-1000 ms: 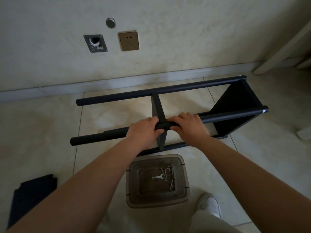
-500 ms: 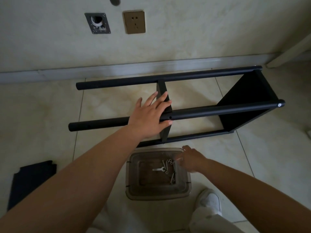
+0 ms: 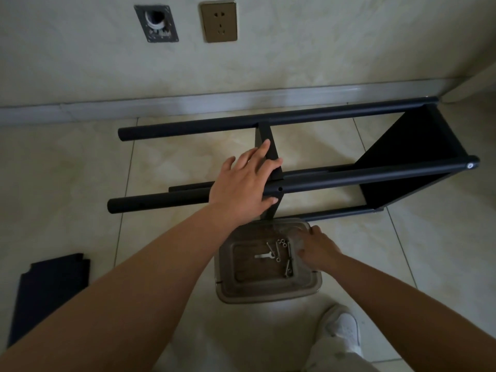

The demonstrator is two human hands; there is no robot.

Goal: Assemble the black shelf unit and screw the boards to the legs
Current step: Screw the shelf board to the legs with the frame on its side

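On the floor by the wall, shelf unit [image 3: 295,181] lies sideways: end board fixed, middle board [image 3: 268,146] unscrewed, left hand [image 3: 244,183] flat steadying it, right hand [image 3: 318,248] reaching into screw tray [image 3: 268,294], grip unclear; spare board [image 3: 51,288] waits

Black shelf unit [image 3: 335,181] on its side along the baseboard [image 3: 241,99]; four round legs horizontal, end board [image 3: 410,157] at right, middle board [image 3: 268,151] edge-on.

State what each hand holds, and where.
Left hand rests flat on the near leg at the middle board; right hand reaches into the tray, grip unclear.
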